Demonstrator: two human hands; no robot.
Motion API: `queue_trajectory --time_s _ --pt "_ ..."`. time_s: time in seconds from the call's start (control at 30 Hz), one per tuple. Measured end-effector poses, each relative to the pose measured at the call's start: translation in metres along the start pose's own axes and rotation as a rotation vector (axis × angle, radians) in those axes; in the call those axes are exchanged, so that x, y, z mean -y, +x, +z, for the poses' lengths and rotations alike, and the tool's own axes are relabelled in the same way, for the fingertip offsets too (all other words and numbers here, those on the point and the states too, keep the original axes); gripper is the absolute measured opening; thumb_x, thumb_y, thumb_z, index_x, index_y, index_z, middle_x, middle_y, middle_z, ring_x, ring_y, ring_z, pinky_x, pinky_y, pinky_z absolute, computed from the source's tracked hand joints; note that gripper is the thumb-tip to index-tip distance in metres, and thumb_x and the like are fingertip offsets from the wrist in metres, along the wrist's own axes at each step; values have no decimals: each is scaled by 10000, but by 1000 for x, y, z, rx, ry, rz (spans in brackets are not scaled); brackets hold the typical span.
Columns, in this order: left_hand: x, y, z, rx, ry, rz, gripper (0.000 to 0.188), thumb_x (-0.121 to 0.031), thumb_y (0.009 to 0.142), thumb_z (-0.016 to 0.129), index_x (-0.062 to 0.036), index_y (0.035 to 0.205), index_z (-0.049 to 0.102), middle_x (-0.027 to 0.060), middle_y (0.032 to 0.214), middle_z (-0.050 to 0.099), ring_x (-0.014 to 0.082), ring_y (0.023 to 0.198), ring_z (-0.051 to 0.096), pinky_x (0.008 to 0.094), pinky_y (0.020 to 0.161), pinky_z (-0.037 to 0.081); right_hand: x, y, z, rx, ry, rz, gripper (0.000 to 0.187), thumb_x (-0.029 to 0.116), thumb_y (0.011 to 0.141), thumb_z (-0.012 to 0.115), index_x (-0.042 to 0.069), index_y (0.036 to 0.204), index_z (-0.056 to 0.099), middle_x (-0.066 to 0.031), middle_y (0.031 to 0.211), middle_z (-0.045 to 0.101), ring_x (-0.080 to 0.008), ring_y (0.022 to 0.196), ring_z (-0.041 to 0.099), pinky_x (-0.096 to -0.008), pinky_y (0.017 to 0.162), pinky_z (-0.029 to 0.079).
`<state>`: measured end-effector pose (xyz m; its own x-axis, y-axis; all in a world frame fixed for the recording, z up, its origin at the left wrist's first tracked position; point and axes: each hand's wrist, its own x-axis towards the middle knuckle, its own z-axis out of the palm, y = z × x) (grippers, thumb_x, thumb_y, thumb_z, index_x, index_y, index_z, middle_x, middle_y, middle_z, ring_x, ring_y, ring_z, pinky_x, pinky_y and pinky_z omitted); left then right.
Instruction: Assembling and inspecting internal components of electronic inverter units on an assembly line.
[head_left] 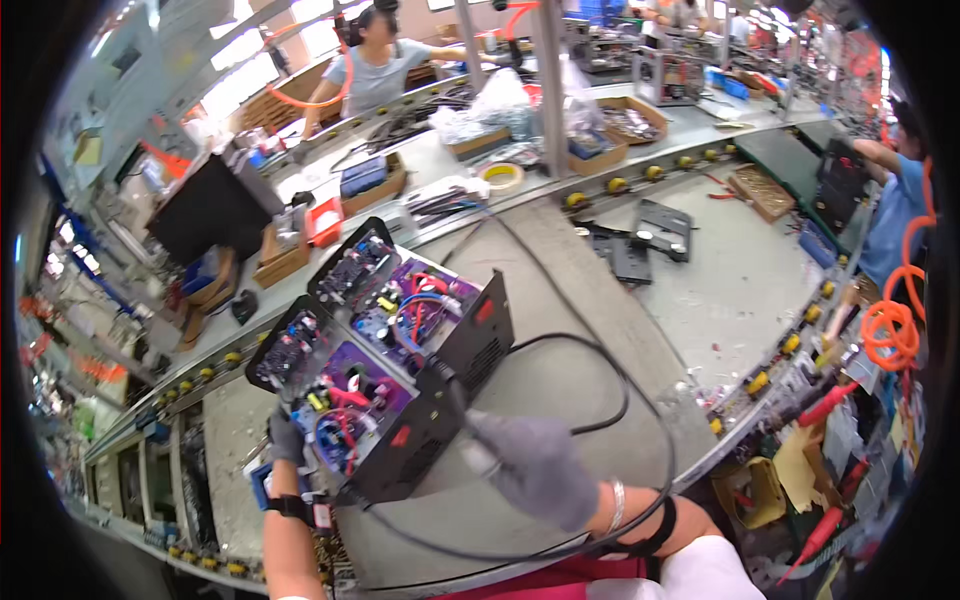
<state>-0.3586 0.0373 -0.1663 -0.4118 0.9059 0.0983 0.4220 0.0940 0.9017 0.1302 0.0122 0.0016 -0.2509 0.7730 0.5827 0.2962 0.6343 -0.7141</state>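
Observation:
Two open black metal cases (420, 440) stand side by side on the bench, with purple-lit circuit boards, red and blue wires and dark control panels. At the lower left corner of the nearer case, my left hand (287, 438) in a grey glove grips its edge, the fingers partly hidden. My right hand (540, 468), also gloved and blurred by motion, is at the cases' right side. Its fingers are closed round a thick black cable (452, 388) near the case panels. Lengths of this kind of cable loop over the bench and across my right forearm.
Roller tracks with yellow wheels (617, 186) border the bench. Beyond are cardboard boxes (378, 182), a roll of tape (500, 177) and a dark monitor (212, 212). Black case parts (660, 230) lie at the right. Co-workers (375, 75) stand across and at the far right, near a coiled orange hose (888, 335).

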Motion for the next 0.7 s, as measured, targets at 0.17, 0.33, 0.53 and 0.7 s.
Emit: queue_trajectory --time_s 0.17,0.33,0.53,0.7 --pt "47 49 15 126 -108 -67 405 -181 886 547 -24 1256 498 87 1181 587 190 1006 568 311 866 453 4 -37 28 -2 59 47 463 195 847 621 10 1253 498 -186 922 611 -338 790 611 -410 710 500" --pt "61 57 17 145 -171 -174 421 -187 894 520 -50 1288 465 76 1220 559 196 1046 550 327 892 443 -4 -99 21 127 -351 -49 660 135 801 631 -10 1374 337 -207 1166 517 -347 1068 524 -428 883 441" --pt "68 52 -7 130 -204 -230 442 -196 904 488 -81 1326 425 63 1266 525 203 1095 528 345 924 430 25 -195 -109 578 -268 361 601 186 802 618 15 1339 407 -209 1319 452 -352 1212 457 -397 961 435" --pt "77 47 -23 134 -242 -245 461 -202 913 462 -107 1358 391 53 1305 497 209 1135 509 360 951 420 50 -280 -268 -133 -427 816 288 187 809 651 55 1065 645 -104 989 668 -215 910 636 -332 836 492"
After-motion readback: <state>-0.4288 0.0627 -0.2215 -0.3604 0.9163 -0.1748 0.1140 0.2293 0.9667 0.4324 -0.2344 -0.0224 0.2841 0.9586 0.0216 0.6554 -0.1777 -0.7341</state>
